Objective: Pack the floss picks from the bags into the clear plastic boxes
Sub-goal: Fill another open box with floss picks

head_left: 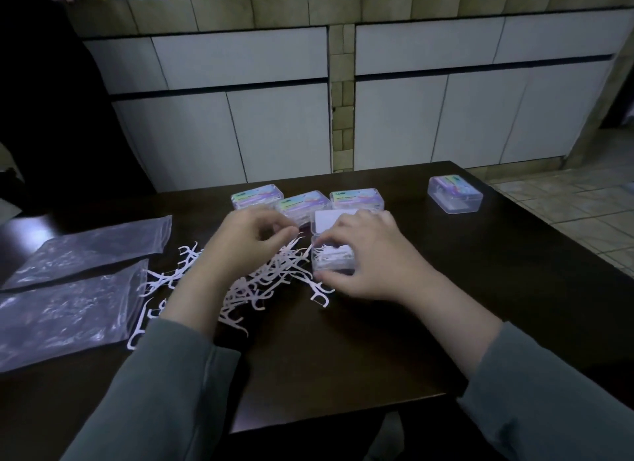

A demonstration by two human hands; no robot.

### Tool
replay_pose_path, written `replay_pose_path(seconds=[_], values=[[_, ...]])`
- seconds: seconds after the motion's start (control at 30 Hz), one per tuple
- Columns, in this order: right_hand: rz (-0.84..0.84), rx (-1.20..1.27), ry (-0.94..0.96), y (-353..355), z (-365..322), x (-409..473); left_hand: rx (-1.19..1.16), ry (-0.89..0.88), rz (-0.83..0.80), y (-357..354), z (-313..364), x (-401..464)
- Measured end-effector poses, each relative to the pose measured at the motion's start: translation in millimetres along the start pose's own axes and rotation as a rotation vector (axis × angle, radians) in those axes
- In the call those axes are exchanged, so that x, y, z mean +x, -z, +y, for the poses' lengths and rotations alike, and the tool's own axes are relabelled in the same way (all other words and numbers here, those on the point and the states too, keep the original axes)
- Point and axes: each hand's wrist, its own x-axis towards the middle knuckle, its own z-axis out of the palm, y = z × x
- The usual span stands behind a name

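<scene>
Nearest, two grey sleeves (pixel 164 385) reach in from 6 o'clock over the dark counter (pixel 343 351); at 9 o'clock two clear bags (pixel 65 313) lie flat, one behind the other; loose white picks (pixel 260 285) sprawl in a heap from the bags' edge toward the centre, some under the left forearm. The left hand (pixel 247 244) hangs over the heap, fingers curled, thumb and forefinger pinching what looks like one pick near its tip; the right hand (pixel 367 254) grips the open box (pixel 334 260) at the heap's 3 o'clock side, thumb on the near wall, fingers curled over the far rim; the box holds a few picks, its lid (pixel 327 220) standing up behind. Farther, at 12 o'clock, three closed boxes (pixel 303 201) with bright labels sit in a row, close together; a fourth box (pixel 454 194) stands well apart at 2 o'clock; beyond the counter, white cabinets (pixel 274 117) under a tiled ledge.
</scene>
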Motion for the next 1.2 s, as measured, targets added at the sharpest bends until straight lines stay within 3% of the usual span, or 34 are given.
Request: replay_pose_path(seconds=[0.2, 0.4, 0.9, 1.2], values=[[-0.246, -0.254, 0.074, -12.1, -36.5, 31.8, 0.179, 0.127, -0.231, 35.8, -40.8, -34.1], [-0.426, -0.241, 0.041, -18.9, -29.7, 70.3, 0.152, 0.223, -0.305, 43.6, -51.2, -46.6], [-0.115, -0.169, 0.2, -45.4, -35.1, 64.9, 0.16, 0.261, -0.191, 37.1, -52.6, -44.3], [0.189, -0.116, 0.298, -47.9, -31.1, 61.9, 0.118, 0.217, -0.03, 41.4, -56.4, -47.8]])
